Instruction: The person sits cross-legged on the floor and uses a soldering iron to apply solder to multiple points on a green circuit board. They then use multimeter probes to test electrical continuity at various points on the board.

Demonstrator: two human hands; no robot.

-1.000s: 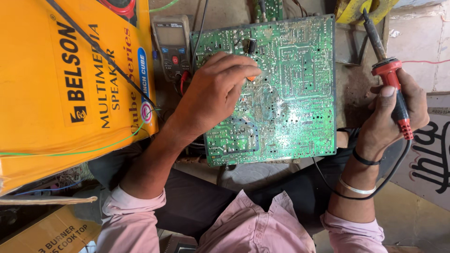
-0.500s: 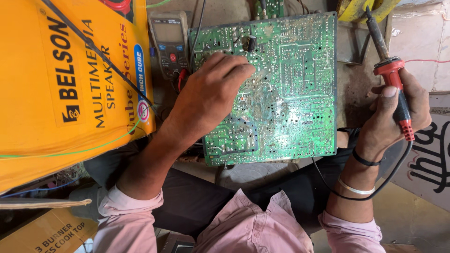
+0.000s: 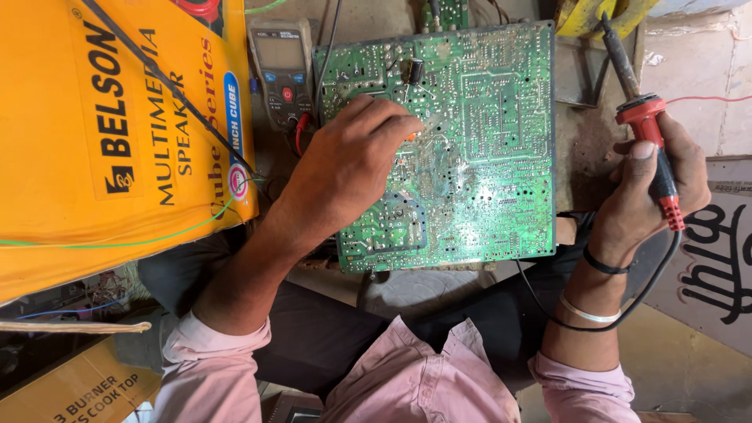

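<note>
A large green circuit board [image 3: 486,141] lies solder side up on my lap and the low bench. My left hand [image 3: 348,164] rests on its left part, fingers curled and fingertips pressed near the board's middle; whether they pinch something small I cannot tell. My right hand [image 3: 650,188] is off the board's right edge, gripping a soldering iron [image 3: 646,129] with a red and black handle. Its tip points up and away from the board, and its black cord [image 3: 627,309] loops under my wrist.
A big yellow cardboard box [image 3: 110,133] fills the left side, with a black lead and a green wire across it. A grey multimeter [image 3: 280,66] sits between box and board. Another carton [image 3: 70,388] is at the lower left, a printed board [image 3: 724,258] at the right.
My left hand has slid slightly down and left on the circuit board. The right hand still holds the soldering iron off to the side, almost unmoved.
</note>
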